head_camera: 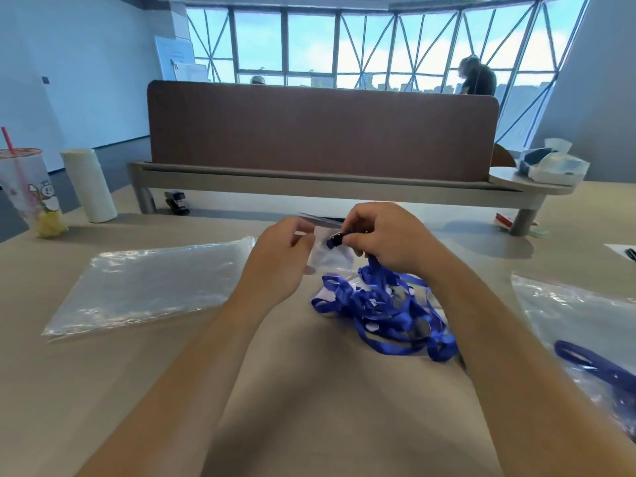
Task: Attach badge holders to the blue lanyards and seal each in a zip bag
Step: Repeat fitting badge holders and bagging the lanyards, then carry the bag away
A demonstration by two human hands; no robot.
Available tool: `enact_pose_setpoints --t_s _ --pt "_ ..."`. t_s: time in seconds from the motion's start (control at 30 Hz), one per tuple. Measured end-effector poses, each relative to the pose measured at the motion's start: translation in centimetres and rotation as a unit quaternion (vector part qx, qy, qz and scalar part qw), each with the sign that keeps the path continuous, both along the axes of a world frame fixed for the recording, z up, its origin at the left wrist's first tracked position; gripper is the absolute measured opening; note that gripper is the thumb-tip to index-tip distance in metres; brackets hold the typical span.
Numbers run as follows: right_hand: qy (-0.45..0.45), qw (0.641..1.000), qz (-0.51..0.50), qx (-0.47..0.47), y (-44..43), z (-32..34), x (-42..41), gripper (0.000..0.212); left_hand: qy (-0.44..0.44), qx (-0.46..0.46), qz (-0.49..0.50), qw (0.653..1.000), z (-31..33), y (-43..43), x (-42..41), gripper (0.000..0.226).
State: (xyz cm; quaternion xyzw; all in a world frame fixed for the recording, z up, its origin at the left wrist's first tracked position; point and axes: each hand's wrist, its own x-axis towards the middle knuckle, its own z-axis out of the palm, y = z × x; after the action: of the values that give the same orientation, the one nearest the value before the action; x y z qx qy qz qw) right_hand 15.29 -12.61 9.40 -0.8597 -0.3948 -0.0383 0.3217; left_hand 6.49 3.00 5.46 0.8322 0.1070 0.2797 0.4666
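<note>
Beige worktop (309, 390) beneath latticed windows (378, 46): left hand (278, 259) pinched a badge holder (328, 258); right hand (389, 235) gripped a lanyard clip (335, 239).

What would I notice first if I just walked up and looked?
Probably the bright blue lanyards tangled in a pile in the middle of the table. Just above them, the left hand holds a clear badge holder while the right hand pinches a black clip against it.

Beige worktop (144, 390) backed by a brown divider panel (320, 129). Large lattice-braced windows (378, 46) admit bright daylight. Pale blue walls (86, 63); grey floor (117, 160) at left.
</note>
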Motion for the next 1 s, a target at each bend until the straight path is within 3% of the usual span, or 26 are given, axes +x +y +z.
enact_pose_setpoints --t_s 0.37,0.47,0.6,0.73,0.8,0.93,1.0 --pt "-0.045 0.998 -0.029 0.013 0.5 -0.2 -0.3 0.004 0.021 0.02 -0.001 1.0 0.0 -1.9 0.8 0.002" --pt "-0.032 0.998 -0.062 0.004 -0.9 0.3 0.7 0.007 0.014 0.026 0.038 0.999 1.0 -1.6 1.1 0.012" --pt "0.028 0.993 -0.098 -0.059 -3.3 0.6 2.6 0.004 -0.03 -0.07 0.066 0.995 2.8 -0.2 1.2 0.004" --pt "0.035 0.985 -0.129 -0.113 -4.0 1.2 3.7 0.015 -0.046 -0.11 0.058 0.991 4.0 0.3 1.6 0.009" --pt "0.049 0.989 -0.126 -0.065 -3.7 2.5 3.5 0.015 -0.045 -0.117 0.045 0.991 4.4 0.3 1.8 0.004" --pt "0.103 0.966 -0.125 0.202 -2.8 6.2 2.8 0.019 -0.039 -0.1 0.024 0.994 5.3 -0.2 1.7 0.008" --pt "0.084 0.959 -0.119 0.242 -2.6 7.7 2.8 0.022 -0.042 -0.09 0.027 0.995 5.8 -0.4 1.3 0.009"
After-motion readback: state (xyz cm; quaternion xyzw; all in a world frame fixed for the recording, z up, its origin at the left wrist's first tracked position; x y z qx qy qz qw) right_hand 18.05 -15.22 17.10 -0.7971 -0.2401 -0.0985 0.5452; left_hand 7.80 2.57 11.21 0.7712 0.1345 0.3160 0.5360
